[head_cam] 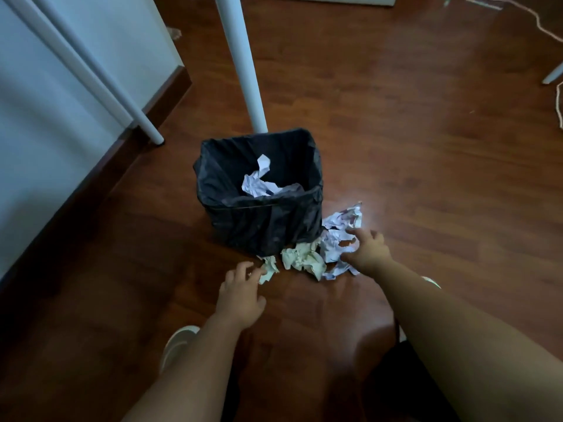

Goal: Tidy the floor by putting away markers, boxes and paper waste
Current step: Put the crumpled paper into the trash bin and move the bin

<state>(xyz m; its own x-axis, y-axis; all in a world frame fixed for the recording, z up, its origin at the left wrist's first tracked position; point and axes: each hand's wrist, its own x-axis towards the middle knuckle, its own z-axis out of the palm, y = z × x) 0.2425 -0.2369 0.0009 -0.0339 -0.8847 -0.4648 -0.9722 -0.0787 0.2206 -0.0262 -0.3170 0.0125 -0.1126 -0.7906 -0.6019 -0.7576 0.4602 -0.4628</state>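
A small bin [265,220] lined with a black bag stands on the wooden floor, with crumpled white paper [259,181] inside it. Several crumpled paper balls lie on the floor by its near side: a small pale one [269,268], a greenish one [303,258] and a larger white pile [339,236]. My left hand [242,295] reaches toward the small pale ball, fingertips at its edge, fingers loosely spread. My right hand [367,249] lies on the white pile with fingers spread over it; no closed grip shows.
A white table leg [243,65] stands just behind the bin, and two slanted white legs [100,77] run along the white wall at left. A white cord [518,10] lies on the floor at far right. My shoe [176,345] is at lower left.
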